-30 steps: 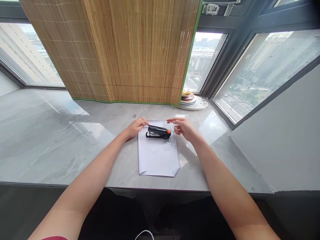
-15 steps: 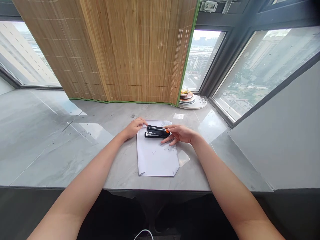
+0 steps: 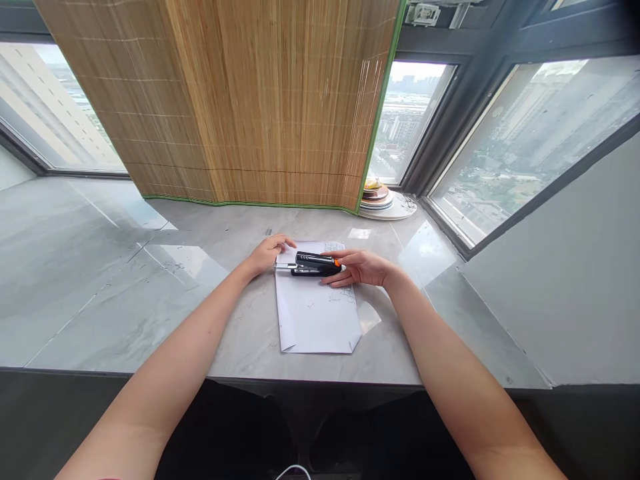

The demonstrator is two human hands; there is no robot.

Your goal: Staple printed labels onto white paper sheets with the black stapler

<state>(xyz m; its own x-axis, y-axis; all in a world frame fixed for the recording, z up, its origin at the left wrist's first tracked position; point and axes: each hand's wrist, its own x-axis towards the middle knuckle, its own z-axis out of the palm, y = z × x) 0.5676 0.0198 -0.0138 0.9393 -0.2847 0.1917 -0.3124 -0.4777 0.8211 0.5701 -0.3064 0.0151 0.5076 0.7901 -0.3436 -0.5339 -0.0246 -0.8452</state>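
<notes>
A black stapler (image 3: 316, 262) with an orange part at its right end lies over the upper part of a white paper sheet (image 3: 317, 320). From its left end sticks out a silvery metal piece (image 3: 285, 266). My right hand (image 3: 357, 267) holds the stapler's right end, thumb side at the orange part and the other fingers low beside it. My left hand (image 3: 270, 253) rests at the paper's upper left corner, fingers bent and apart, just left of the stapler, with nothing visible in it. The paper has folded lower corners and handwriting on its right side.
A bamboo blind (image 3: 250, 100) with a green edge hangs behind the marble-like counter (image 3: 125, 300). Stacked plates (image 3: 380, 201) stand at the back right by the windows. The counter's front edge runs below the paper.
The silvery metal piece now sticks out from the stapler's left end. My right hand's lower fingers have drawn closer together. The view has shifted slightly.
</notes>
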